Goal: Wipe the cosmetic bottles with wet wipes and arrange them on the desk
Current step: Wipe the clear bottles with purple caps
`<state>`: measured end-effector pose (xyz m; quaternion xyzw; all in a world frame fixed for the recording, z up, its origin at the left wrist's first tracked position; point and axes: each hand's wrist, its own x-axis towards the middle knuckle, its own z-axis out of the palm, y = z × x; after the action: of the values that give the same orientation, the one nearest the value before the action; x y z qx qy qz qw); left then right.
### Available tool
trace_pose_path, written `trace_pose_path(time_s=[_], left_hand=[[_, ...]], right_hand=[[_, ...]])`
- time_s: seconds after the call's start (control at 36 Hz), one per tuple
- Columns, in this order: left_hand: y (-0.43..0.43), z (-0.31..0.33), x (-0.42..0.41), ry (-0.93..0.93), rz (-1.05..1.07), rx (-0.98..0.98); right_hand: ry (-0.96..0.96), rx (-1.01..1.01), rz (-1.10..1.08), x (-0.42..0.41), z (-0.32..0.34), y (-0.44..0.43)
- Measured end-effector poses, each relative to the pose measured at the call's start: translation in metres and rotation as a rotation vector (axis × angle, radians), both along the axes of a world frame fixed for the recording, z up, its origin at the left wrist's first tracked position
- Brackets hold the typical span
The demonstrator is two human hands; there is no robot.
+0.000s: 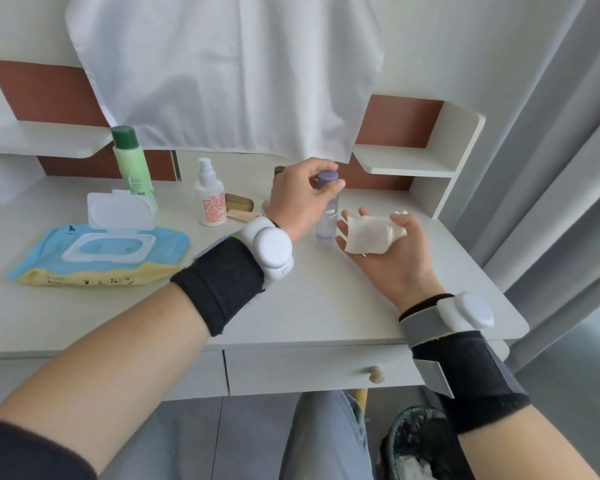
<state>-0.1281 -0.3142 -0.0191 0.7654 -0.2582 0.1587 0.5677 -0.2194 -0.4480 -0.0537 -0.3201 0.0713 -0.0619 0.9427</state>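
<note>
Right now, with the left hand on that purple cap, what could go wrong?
1. The left hand pinches the bottle only by its purple cap; a loose cap could let the body drop or spill.
2. The wipe lies across the mostly flat right hand and might slip off.
3. The wipes pack sits with its lid open, so the wipes may dry.
</note>
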Motion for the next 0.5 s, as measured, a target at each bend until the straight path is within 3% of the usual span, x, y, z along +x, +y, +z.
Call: trace_pose_path(time_s=[0.36,0.5], left_hand=[[-0.074,-0.007,0.01,0.035,-0.091,0.061],[-0.073,-0.008,0.011,0.048,-0.118,0.065]], right_hand=[[-0.155,0.075,-0.047,-0.001,-0.006,-0.017],[-0.098,0.098,-0.1,0.001,-0.009,-0.02]])
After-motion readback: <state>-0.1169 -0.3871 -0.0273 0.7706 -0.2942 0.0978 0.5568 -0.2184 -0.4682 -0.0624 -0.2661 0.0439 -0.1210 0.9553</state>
